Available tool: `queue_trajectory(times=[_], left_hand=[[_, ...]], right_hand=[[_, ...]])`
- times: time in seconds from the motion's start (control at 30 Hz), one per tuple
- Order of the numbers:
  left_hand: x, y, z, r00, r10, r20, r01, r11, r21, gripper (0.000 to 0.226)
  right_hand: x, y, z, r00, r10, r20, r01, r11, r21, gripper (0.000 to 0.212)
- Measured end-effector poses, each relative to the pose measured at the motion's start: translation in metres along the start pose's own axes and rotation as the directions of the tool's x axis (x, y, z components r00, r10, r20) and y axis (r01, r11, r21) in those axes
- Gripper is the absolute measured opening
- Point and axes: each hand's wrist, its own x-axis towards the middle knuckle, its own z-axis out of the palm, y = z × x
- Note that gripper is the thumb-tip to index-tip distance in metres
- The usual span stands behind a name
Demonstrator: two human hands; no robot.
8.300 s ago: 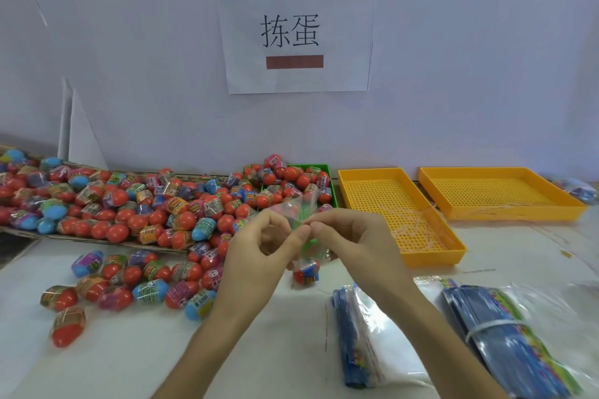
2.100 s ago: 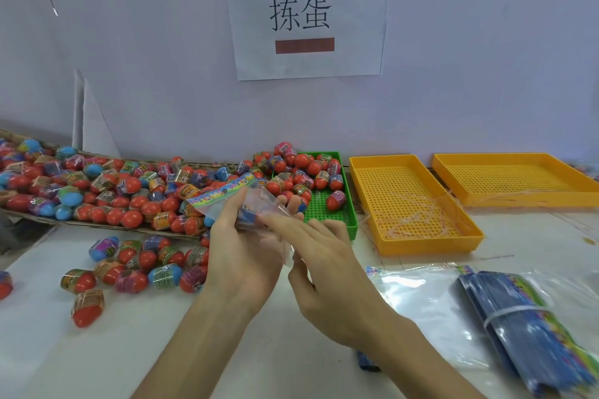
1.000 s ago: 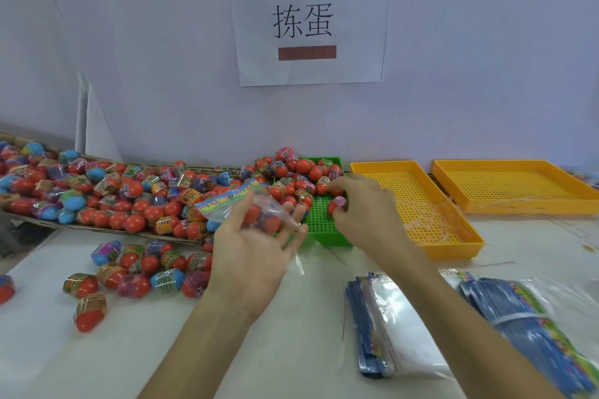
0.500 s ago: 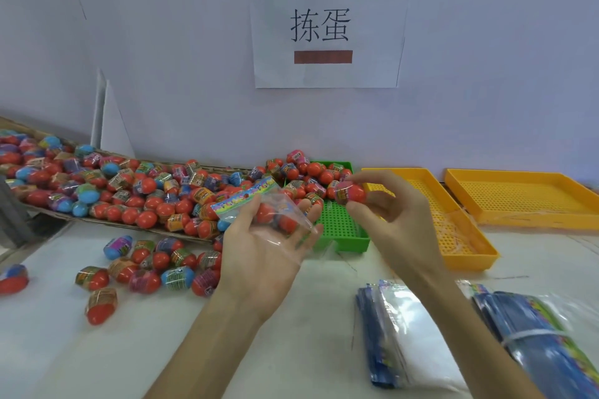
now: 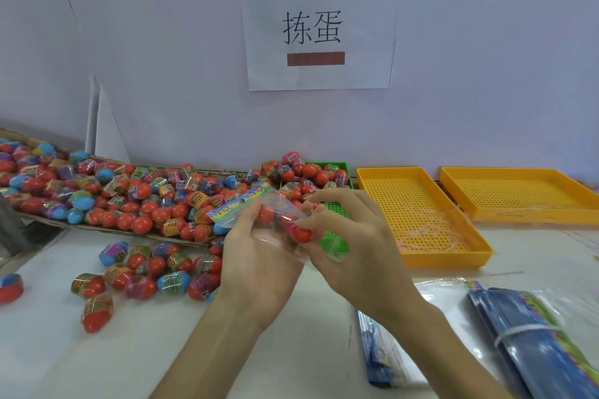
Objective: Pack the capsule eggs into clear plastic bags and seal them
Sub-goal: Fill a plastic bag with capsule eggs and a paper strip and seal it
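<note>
My left hand (image 5: 259, 262) holds a clear plastic bag (image 5: 256, 214) with a colourful printed top strip, mouth toward the right. Red capsule eggs show inside it. My right hand (image 5: 350, 246) pinches a red capsule egg (image 5: 299, 233) at the bag's mouth. A big heap of red, blue and wrapped capsule eggs (image 5: 129, 197) lies on a cardboard sheet at the left. More eggs fill the far end of a green tray (image 5: 334, 210) just behind my hands.
Loose eggs (image 5: 152, 272) lie on the white table at the left front. Two yellow perforated trays (image 5: 421, 217) (image 5: 518, 194) stand at the right. Bundles of flat bags (image 5: 534, 343) lie at the right front. A wall with a paper sign (image 5: 319, 27) closes the back.
My right hand picked an egg from the green tray and brought it left to the mouth of the bag held in my left hand.
</note>
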Motion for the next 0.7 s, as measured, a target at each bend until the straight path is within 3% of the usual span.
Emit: queue_trajectory(times=[0.3,0.37,0.47,0.6,0.7], left_hand=[[-0.003,-0.004,0.005,0.998,-0.045,-0.035,0.045,0.999,0.004,0.040],[-0.005,-0.002,0.007,0.996,-0.065,-0.054,0.066,0.998,0.016,0.036],[-0.005,0.000,0.006,0.990,-0.097,-0.105,0.092,0.995,-0.047,0.051],[-0.005,-0.001,0.006,0.990,-0.109,-0.091,0.103,0.992,-0.072,0.054],[-0.005,-0.001,0.005,0.992,-0.110,-0.062,0.108,0.993,-0.039,0.045]], right_hand=[[-0.007,0.002,0.011,1.000,0.026,-0.008,-0.026,1.000,-0.002,0.029],[-0.007,0.004,0.011,0.999,0.017,-0.047,-0.018,1.000,-0.010,0.026],[-0.009,0.005,0.013,0.993,-0.013,-0.121,0.007,0.999,-0.050,0.023],[-0.008,0.002,0.011,0.975,0.011,-0.221,-0.023,0.999,-0.049,0.006],[-0.008,0.003,0.010,0.973,0.049,-0.228,-0.068,0.995,-0.078,0.012]])
